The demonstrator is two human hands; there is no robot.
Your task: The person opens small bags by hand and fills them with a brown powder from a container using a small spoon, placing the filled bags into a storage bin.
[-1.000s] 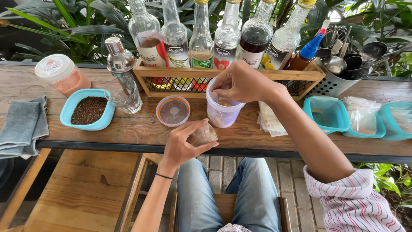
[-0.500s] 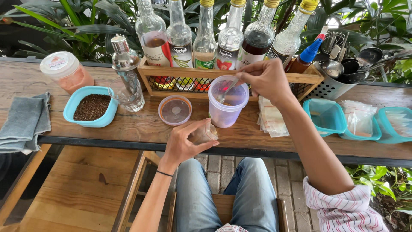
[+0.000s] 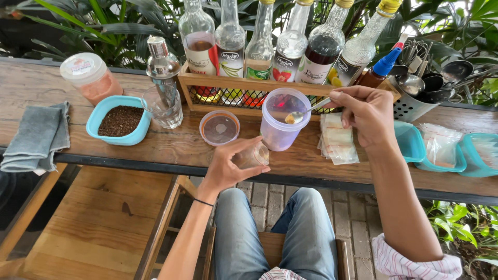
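My left hand [image 3: 228, 166] holds a small clear plastic bag [image 3: 253, 154] just above the front edge of the wooden counter [image 3: 155, 148]. My right hand [image 3: 363, 114] grips a metal spoon [image 3: 306, 112] whose bowl, carrying a little yellowish powder, hangs over the mouth of a clear plastic tub [image 3: 281, 120]. The tub's round lid [image 3: 219, 128] lies flat to its left.
A blue bowl of dark brown grains [image 3: 119, 120], a pink lidded tub [image 3: 89, 78], a glass with a bottle [image 3: 165, 88], a crate of syrup bottles [image 3: 270, 52], sachets [image 3: 337, 139], teal trays [image 3: 446, 155], a utensil holder [image 3: 415, 93] and a grey cloth [image 3: 33, 137] crowd the counter.
My right hand has drawn back out of the tub to the right, lifting the spoon with powder up over its rim. My left hand has tipped the small bag more upright.
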